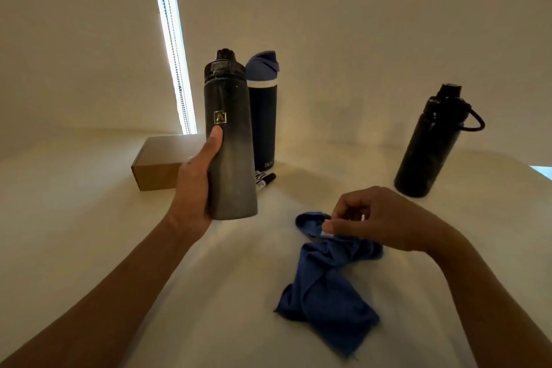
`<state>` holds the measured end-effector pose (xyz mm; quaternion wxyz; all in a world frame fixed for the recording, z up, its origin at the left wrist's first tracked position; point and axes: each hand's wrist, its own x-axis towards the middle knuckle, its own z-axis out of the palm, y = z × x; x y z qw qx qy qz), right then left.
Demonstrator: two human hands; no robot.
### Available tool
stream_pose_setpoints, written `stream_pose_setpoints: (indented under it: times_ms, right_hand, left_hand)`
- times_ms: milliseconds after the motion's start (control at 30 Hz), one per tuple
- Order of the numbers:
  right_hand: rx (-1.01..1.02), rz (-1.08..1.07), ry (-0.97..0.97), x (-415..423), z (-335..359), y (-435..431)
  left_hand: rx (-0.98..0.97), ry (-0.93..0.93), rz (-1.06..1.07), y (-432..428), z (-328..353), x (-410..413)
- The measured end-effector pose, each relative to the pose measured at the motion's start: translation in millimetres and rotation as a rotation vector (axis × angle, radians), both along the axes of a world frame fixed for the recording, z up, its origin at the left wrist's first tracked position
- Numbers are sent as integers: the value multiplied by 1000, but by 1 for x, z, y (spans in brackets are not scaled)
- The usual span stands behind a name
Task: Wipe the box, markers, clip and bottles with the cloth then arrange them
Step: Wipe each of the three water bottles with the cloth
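The left hand (194, 179) grips a grey-black bottle (228, 140) upright above the worktop (89, 233), while the right hand (379, 218) pinches the blue cloth (328, 287).

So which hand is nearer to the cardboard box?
Left. The left hand grips the grey bottle just beside the cardboard box; the right hand is far off, at the blue cloth.
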<state>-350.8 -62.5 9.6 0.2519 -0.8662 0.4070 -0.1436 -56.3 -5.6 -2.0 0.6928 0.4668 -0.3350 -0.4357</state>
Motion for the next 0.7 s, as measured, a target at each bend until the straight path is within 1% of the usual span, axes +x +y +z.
stream_pose_setpoints:
  times_ms: [100, 133, 233, 267, 300, 367, 467, 500, 567, 700]
  right_hand:
    - [-63, -28, -46, 6, -5, 1]
    - [-80, -37, -10, 10, -9, 2]
    - [-177, -63, 191, 21, -24, 5]
    - [-210, -75, 212, 24, -27, 4]
    - [-234, -89, 199, 25, -28, 2]
    - [-269, -162, 106, 24, -25, -4]
    - [-283, -374, -101, 4, -20, -19]
    - [-285, -435, -107, -5, -19, -24]
    - [-319, -506, -48, -17, -20, -29]
    - [-345, -512, -31, -15, -13, -22]
  left_hand:
    - [14, -11, 11, -1, -1, 0]
    - [18, -13, 13, -1, -1, 0]
    - [20, -19, 11, -2, -2, -1]
    - [16, -25, 8, -2, -2, -1]
    - [11, -31, 5, -2, -2, -1]
    - [6, -44, 5, -2, -2, -1]
    - [2, -57, 15, -2, -2, -1]
    - [1, -59, 17, -2, -2, 0]
    - [2, -66, 21, -2, -2, 0]
    - [10, -70, 16, -2, -2, 0]
